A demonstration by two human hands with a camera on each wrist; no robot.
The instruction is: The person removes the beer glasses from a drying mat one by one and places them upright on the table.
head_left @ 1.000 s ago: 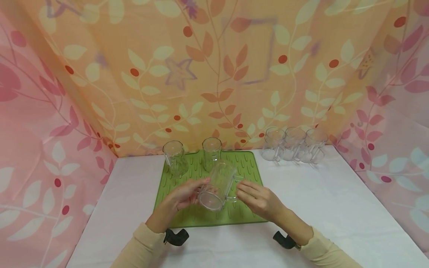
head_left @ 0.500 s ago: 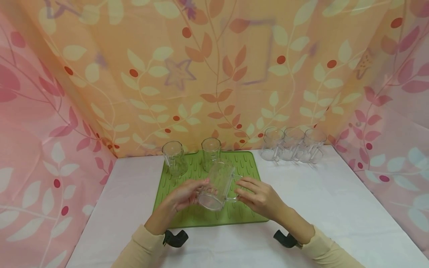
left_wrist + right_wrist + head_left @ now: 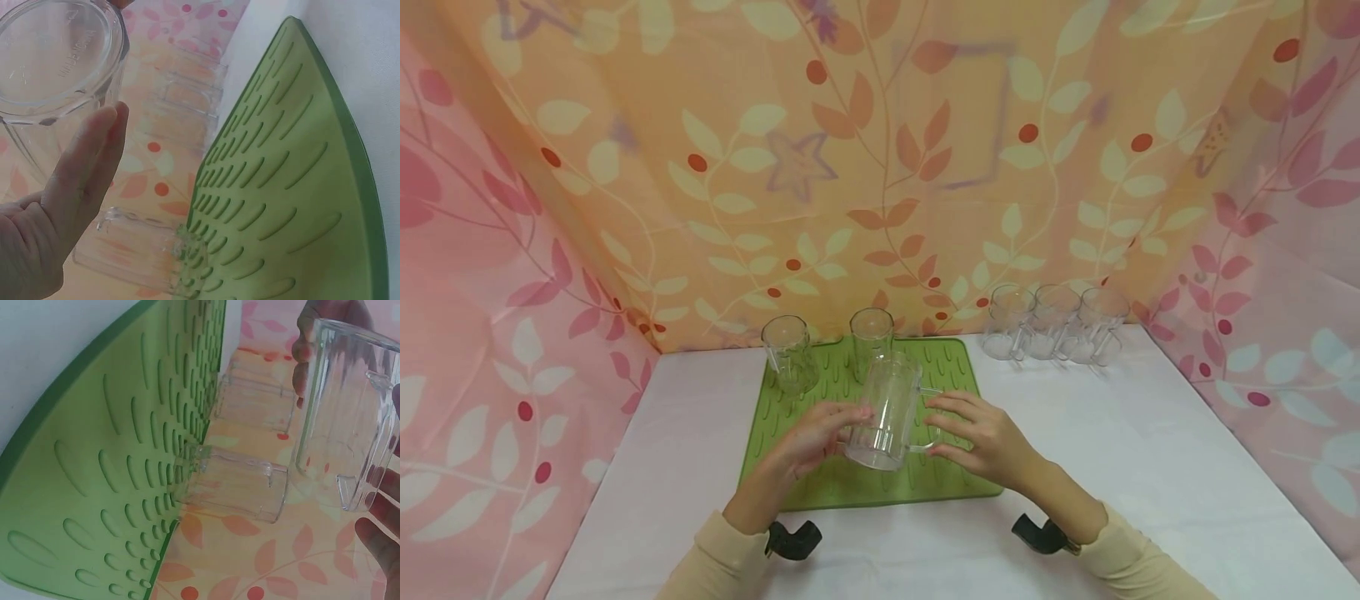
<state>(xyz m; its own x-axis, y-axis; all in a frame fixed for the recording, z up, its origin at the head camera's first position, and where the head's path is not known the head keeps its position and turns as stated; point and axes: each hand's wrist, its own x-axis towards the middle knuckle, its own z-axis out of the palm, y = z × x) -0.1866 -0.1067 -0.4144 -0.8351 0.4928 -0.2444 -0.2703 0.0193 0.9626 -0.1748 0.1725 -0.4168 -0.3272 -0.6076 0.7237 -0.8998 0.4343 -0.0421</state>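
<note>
Mug [image 3: 887, 408], clear and thick-looking, is held tilted above the mat [image 3: 805, 492], base [image 3: 50, 56] turned toward the person and handle [image 3: 917, 448] on the right. The left hand [image 3: 820, 429] grips its body near the base between thumb and fingers; the right hand [image 3: 981, 433] has its fingers loosely spread by the handle, and how firmly they touch it I cannot tell. Glass or hard plastic, I cannot say which, but it should handle as a stiff thing with some weight low down, and could chip or crack if knocked. Its smooth wall would likely slip under a light touch, more so if damp, so the surest hold is fingers hooked through the handle with the other palm under the base; the rim is a poorer place to squeeze. Two mugs [image 3: 788, 358] stand upright near the mat's far edge and three mugs [image 3: 1056, 325] on the desk [image 3: 1150, 467] to its right, so wall-to-wall bumps deserve care.
</note>
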